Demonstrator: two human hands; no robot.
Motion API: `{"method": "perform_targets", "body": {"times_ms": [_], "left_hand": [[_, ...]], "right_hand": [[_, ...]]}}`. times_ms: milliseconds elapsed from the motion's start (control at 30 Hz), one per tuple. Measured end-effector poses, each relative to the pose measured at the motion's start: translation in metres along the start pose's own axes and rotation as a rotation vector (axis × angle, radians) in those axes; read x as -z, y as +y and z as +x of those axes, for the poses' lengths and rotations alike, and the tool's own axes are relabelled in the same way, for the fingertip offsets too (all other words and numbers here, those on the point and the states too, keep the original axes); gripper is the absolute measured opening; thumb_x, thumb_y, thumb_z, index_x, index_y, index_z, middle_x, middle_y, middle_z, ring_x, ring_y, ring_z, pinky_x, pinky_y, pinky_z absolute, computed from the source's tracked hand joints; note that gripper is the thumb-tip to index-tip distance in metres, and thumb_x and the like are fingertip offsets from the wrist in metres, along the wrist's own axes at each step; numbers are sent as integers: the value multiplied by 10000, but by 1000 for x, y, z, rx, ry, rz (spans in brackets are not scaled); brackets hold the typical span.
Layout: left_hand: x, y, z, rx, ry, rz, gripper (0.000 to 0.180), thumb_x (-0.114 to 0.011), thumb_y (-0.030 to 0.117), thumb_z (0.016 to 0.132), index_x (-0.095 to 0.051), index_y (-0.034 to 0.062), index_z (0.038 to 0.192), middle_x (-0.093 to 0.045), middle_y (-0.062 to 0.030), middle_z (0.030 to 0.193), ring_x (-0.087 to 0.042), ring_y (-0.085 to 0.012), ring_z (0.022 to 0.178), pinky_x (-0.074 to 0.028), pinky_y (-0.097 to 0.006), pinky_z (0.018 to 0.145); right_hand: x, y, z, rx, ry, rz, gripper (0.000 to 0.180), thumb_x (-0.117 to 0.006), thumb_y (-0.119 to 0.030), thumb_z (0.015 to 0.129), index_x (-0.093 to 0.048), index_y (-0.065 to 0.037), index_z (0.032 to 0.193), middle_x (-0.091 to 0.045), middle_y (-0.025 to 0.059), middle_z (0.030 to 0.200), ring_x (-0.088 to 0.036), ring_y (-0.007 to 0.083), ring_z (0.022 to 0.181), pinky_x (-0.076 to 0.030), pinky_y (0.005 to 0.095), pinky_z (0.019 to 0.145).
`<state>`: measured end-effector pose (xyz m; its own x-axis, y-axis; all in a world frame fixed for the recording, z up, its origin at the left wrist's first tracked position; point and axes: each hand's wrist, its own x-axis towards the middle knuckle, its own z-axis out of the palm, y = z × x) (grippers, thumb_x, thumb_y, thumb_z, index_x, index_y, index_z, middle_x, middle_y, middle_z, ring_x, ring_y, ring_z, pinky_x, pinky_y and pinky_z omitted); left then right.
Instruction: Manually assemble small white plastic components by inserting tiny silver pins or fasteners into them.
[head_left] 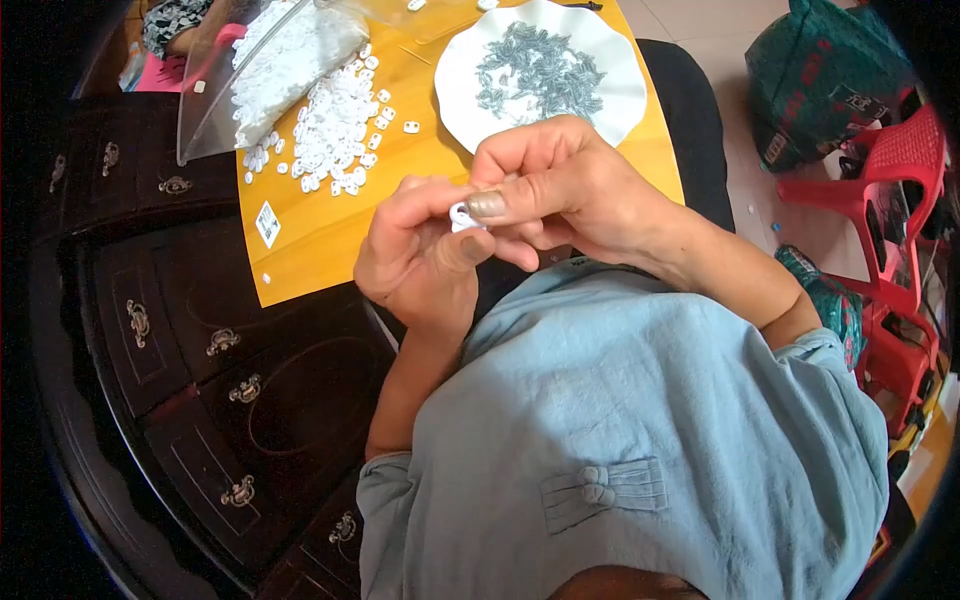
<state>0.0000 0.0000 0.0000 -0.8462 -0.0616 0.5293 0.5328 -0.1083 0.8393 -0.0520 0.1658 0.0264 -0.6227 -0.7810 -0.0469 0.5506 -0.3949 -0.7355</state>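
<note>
My left hand (420,262) and my right hand (575,185) meet in front of me, just over the near edge of the yellow table (312,232). Between their fingertips is a small white plastic piece (462,218) with a hole in it. The left thumb and forefinger pinch it from below and the side. My right thumb presses against its upper right; the right fingers curl behind, partly hidden. Beyond my left hand lies a loose pile of similar white pieces (335,130). A white scalloped plate (625,78) holds many tiny grey spring-like pieces (540,75).
A clear plastic bag (205,115) of white pieces lies open at the far left. Dark drawers (180,350) with metal handles stand along the left. To the right are a red plastic chair (905,165) and a large dark green bag (815,85) on the tiled floor.
</note>
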Motion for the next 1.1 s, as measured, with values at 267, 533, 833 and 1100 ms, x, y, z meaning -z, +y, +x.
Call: {"method": "perform_targets", "body": {"times_ms": [267, 533, 833, 1100], "left_hand": [[2, -10, -1, 77, 35, -146, 283, -753, 16, 826, -606, -48, 1059, -614, -97, 906, -571, -148, 808, -482, -253, 709], [21, 2, 6, 330, 245, 338, 185, -697, -41, 825, -669, -41, 1008, -599, -33, 955, -547, -88, 744, -452, -210, 650], [18, -22, 3, -82, -107, 907, 284, -747, 1, 702, -678, 29, 975, -594, -122, 1047, -520, -326, 974, -444, -398, 840], [12, -28, 6, -106, -218, 970, 284, -759, 37, 732, -683, 44, 1006, -602, -114, 1086, -514, -301, 1008, -428, -386, 881]], "right_hand": [[1, -3, 3, -51, 87, -56, 140, -657, -108, 912, -636, 21, 863, -592, 44, 649, -583, 114, 541, -326, 198, 441], [16, -160, 37, 1101, 666, -1729, 89, -635, -106, 861, -667, -24, 852, -678, 190, 809, -682, 292, 743, -508, 405, 638], [36, -109, 49, 1233, 298, -1925, 130, -636, -9, 792, -610, -37, 916, -590, 157, 739, -594, 368, 660, -485, 417, 601], [77, -33, 28, 567, 252, -2196, 178, -718, -70, 745, -661, -52, 912, -622, 100, 879, -624, 300, 881, -506, 408, 743]]}}
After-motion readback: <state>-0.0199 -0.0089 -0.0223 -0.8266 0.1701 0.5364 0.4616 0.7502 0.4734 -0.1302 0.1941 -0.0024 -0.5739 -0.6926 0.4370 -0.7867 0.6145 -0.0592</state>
